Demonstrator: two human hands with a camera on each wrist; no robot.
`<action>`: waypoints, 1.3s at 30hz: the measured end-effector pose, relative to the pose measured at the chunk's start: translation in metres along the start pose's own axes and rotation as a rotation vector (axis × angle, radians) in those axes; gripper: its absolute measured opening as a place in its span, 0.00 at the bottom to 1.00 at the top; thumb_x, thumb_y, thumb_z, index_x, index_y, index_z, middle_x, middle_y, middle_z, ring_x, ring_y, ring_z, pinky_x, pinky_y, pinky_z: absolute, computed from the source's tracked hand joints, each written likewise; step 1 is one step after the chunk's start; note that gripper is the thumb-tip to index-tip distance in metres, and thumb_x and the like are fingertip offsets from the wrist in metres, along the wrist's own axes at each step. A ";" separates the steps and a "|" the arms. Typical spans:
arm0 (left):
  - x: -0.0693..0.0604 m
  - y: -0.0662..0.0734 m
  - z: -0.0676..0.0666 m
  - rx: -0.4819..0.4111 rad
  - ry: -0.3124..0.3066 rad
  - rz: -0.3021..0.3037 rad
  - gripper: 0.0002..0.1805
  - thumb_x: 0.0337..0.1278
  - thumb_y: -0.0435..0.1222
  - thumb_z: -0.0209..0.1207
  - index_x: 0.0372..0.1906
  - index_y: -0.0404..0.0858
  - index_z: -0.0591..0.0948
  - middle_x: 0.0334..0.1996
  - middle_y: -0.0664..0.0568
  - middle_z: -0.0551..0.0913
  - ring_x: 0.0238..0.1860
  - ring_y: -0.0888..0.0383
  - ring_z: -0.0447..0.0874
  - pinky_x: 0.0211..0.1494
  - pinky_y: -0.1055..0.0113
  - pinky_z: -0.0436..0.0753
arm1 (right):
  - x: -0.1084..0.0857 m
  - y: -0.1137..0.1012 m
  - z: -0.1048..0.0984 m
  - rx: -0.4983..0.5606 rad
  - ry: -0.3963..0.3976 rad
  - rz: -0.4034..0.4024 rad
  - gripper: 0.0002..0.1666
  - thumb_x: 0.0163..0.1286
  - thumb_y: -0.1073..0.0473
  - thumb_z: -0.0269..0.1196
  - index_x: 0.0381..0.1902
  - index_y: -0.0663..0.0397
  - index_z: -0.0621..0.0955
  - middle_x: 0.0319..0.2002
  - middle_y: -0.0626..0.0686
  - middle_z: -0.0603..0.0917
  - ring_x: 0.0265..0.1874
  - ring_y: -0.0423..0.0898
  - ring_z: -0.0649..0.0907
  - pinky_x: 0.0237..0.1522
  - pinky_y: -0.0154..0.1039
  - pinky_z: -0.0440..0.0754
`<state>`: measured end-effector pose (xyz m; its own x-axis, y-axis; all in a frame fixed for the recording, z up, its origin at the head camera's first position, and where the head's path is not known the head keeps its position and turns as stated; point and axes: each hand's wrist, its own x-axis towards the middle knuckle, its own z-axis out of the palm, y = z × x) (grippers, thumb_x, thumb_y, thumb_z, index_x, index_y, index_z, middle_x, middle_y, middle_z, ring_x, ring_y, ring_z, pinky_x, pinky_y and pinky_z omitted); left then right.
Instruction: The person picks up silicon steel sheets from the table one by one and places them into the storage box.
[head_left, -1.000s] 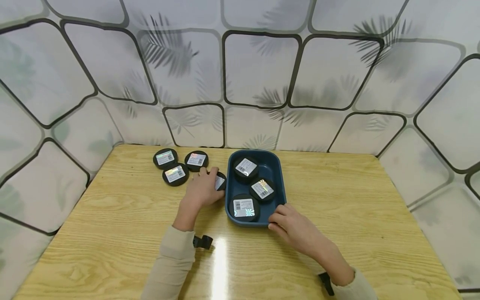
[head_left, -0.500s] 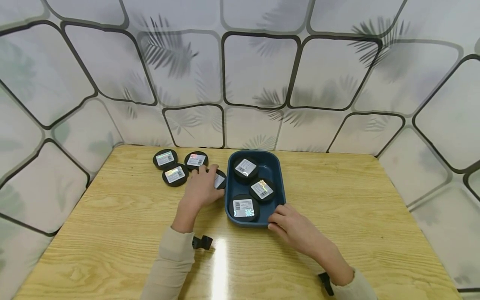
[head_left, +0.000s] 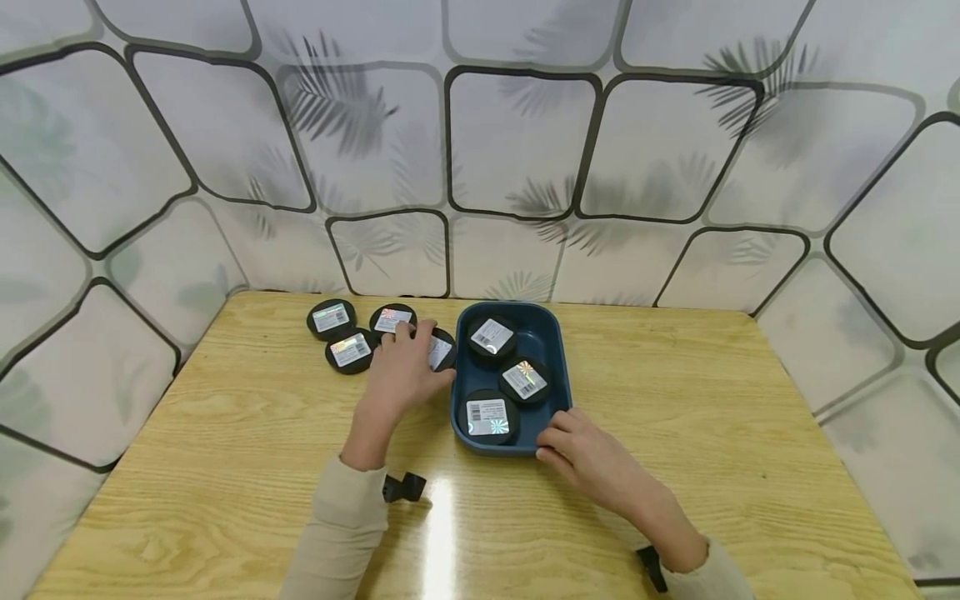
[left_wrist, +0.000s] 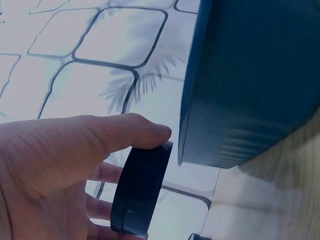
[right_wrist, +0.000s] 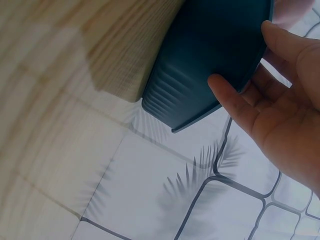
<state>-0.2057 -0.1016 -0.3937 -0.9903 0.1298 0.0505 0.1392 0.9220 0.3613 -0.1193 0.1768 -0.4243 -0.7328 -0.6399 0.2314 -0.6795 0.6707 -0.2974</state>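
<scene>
My left hand [head_left: 401,375] grips a flat round black container [head_left: 441,353] with a pale label, just left of the blue tray [head_left: 558,350]. In the left wrist view the thumb presses one edge of this container [left_wrist: 142,192] and the fingers curl round the opposite side; it appears raised beside the tray wall [left_wrist: 250,85]. Near the tray's front right corner, my right hand [head_left: 600,462] holds the rim between thumb and fingers, as the right wrist view of that hand [right_wrist: 285,115] also shows. Inside the tray lie similar containers at the back [head_left: 492,335], middle [head_left: 525,379] and front left [head_left: 488,417].
More black labelled containers lie left of my left hand: one at the back left [head_left: 331,317], one in front of it [head_left: 351,350], and one [head_left: 392,318] partly behind my fingers. The wooden table [head_left: 697,400] ends at a patterned wall [head_left: 517,142].
My left hand has shifted slightly away from me, with the gripped container moving the same way, closer to the tray's left rim. The right hand and tray stay put.
</scene>
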 end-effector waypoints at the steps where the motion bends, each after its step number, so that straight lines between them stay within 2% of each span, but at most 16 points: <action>1: 0.000 0.002 0.000 -0.002 -0.005 0.002 0.44 0.52 0.52 0.68 0.71 0.38 0.65 0.62 0.31 0.68 0.58 0.31 0.69 0.58 0.41 0.73 | 0.000 0.000 0.000 -0.001 0.003 -0.003 0.03 0.68 0.59 0.66 0.37 0.50 0.86 0.34 0.43 0.77 0.34 0.39 0.72 0.37 0.35 0.76; 6: -0.002 0.010 0.002 0.006 -0.015 0.016 0.44 0.52 0.52 0.67 0.71 0.39 0.65 0.62 0.32 0.68 0.57 0.33 0.70 0.56 0.43 0.74 | 0.000 0.001 0.002 -0.004 0.020 -0.011 0.03 0.67 0.59 0.66 0.37 0.51 0.86 0.34 0.43 0.77 0.34 0.39 0.72 0.37 0.35 0.75; 13: -0.002 0.014 0.007 0.017 -0.006 0.037 0.44 0.53 0.53 0.67 0.71 0.39 0.65 0.60 0.32 0.69 0.56 0.33 0.70 0.56 0.43 0.74 | -0.001 0.001 0.001 0.001 0.024 -0.013 0.03 0.67 0.60 0.66 0.37 0.51 0.86 0.34 0.43 0.77 0.34 0.39 0.72 0.36 0.34 0.75; 18: -0.002 0.016 0.009 -0.006 -0.020 0.046 0.44 0.53 0.53 0.66 0.72 0.39 0.65 0.61 0.33 0.69 0.58 0.33 0.70 0.58 0.44 0.74 | -0.001 0.001 0.002 0.002 0.017 -0.007 0.03 0.68 0.59 0.66 0.37 0.51 0.86 0.34 0.43 0.77 0.35 0.39 0.72 0.37 0.35 0.75; 28: 0.000 0.019 0.011 -0.042 0.000 0.093 0.44 0.53 0.54 0.67 0.71 0.40 0.66 0.62 0.34 0.69 0.57 0.36 0.71 0.59 0.44 0.74 | 0.000 0.001 0.002 0.010 -0.006 0.012 0.03 0.68 0.59 0.66 0.37 0.51 0.86 0.34 0.42 0.76 0.34 0.38 0.71 0.37 0.35 0.75; 34: -0.001 0.027 0.012 -0.067 0.040 0.147 0.43 0.54 0.53 0.68 0.71 0.40 0.66 0.64 0.33 0.69 0.59 0.34 0.70 0.62 0.44 0.72 | 0.000 0.000 0.000 0.004 -0.002 0.017 0.03 0.69 0.58 0.65 0.36 0.49 0.86 0.33 0.41 0.76 0.33 0.38 0.70 0.36 0.34 0.74; 39: -0.003 0.035 0.016 -0.066 0.094 0.205 0.43 0.53 0.52 0.69 0.70 0.41 0.66 0.62 0.34 0.69 0.55 0.35 0.72 0.58 0.45 0.74 | 0.000 0.002 0.002 -0.004 0.028 -0.001 0.03 0.69 0.58 0.66 0.35 0.49 0.85 0.32 0.41 0.75 0.33 0.37 0.70 0.36 0.34 0.74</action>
<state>-0.1982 -0.0640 -0.3957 -0.9374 0.2742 0.2145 0.3400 0.8536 0.3947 -0.1203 0.1773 -0.4267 -0.7327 -0.6301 0.2574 -0.6805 0.6714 -0.2935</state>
